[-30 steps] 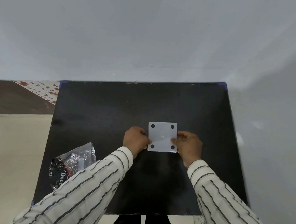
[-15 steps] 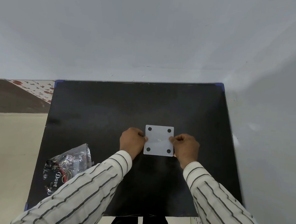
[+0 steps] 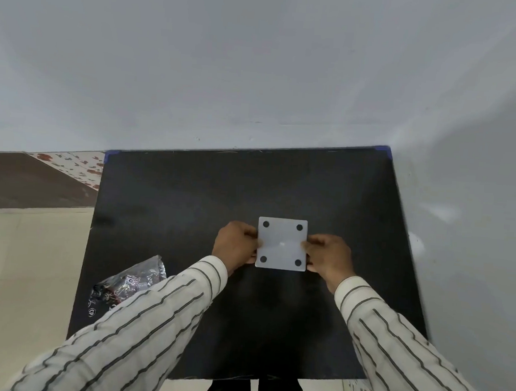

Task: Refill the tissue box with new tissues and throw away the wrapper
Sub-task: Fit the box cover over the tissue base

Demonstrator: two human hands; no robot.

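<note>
A white square tissue box (image 3: 281,243) with a black round foot at each corner faces up at me, so I see its underside. It is over the middle of the black table (image 3: 170,207). My left hand (image 3: 235,248) grips its left edge and my right hand (image 3: 329,257) grips its right edge, fingers curled around the sides. A crumpled shiny wrapper (image 3: 128,284) with dark print lies on the table's near left part, partly hidden by my left sleeve. No loose tissues are in view.
The table stands in a corner, with grey walls (image 3: 259,73) behind it and to its right. A cream floor (image 3: 25,270) and a strip of floral tile (image 3: 75,164) lie to the left. My striped sleeves (image 3: 137,327) cross the table's near half.
Both hands have stayed on the box's sides; the box sits slightly nearer to me than a second ago. The wrapper has not moved on the table.
</note>
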